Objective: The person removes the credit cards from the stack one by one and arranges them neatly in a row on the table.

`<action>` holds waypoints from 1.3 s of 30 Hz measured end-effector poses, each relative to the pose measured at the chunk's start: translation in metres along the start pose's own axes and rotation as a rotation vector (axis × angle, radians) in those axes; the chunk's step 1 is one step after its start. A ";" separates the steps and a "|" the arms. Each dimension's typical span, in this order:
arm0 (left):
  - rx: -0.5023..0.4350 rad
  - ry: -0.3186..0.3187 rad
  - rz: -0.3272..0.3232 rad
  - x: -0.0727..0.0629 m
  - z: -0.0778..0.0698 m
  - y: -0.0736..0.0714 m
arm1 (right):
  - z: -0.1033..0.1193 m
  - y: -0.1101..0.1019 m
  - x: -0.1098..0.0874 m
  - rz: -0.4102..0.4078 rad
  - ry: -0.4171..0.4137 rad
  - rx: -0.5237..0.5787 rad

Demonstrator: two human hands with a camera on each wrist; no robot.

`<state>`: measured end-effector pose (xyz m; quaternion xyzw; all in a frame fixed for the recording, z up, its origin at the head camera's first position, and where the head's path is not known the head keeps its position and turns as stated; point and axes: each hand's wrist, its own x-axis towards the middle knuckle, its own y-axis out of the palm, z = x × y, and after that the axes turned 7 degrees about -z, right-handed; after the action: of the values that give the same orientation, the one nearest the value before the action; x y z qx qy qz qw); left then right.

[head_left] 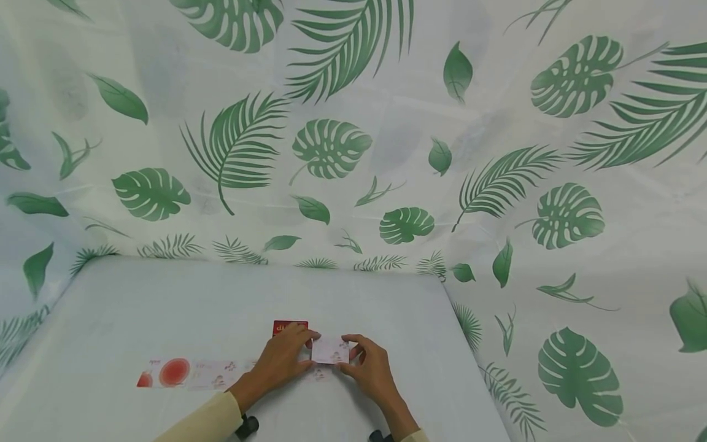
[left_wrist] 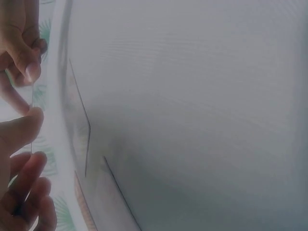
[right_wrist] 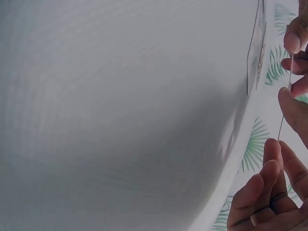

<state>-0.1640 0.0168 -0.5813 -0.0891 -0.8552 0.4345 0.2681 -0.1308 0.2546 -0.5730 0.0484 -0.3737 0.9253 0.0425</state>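
In the head view a small pale pink-and-white printed card [head_left: 330, 350] is raised a little over the table, between both hands. My left hand [head_left: 283, 355] pinches its left edge with thumb and fingers. The right edge is pinched by my right hand [head_left: 369, 367]. Both wrist views show this card edge-on as a thin line, with the left hand [left_wrist: 21, 163] and right hand [right_wrist: 276, 187] at its sides. Behind the left hand lies a red card [head_left: 289, 325] with white lettering, partly hidden.
A row of flat printed pieces, one with a large red circle [head_left: 174, 372], lies left of the hands and runs partly under them. The white table [head_left: 221, 301] meets a leaf-patterned curtain [head_left: 331, 147] at the back and sides.
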 end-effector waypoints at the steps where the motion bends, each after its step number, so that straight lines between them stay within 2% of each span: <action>1: 0.003 0.001 -0.002 0.000 0.000 0.000 | 0.000 0.000 0.000 -0.001 -0.005 0.001; 8: 0.010 0.013 -0.008 0.000 -0.001 0.002 | -0.004 0.000 -0.001 -0.022 -0.001 0.000; 16: 0.010 0.012 0.010 -0.001 -0.002 0.003 | -0.005 0.000 -0.003 -0.006 0.016 -0.001; 25: -0.037 0.007 0.018 -0.003 -0.002 0.002 | -0.005 0.001 -0.005 -0.002 0.040 -0.013; 39: -0.048 -0.006 0.022 -0.004 -0.001 0.003 | -0.006 0.002 -0.006 0.001 0.034 -0.014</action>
<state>-0.1598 0.0178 -0.5848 -0.1037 -0.8651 0.4173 0.2584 -0.1254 0.2568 -0.5798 0.0319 -0.3793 0.9234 0.0487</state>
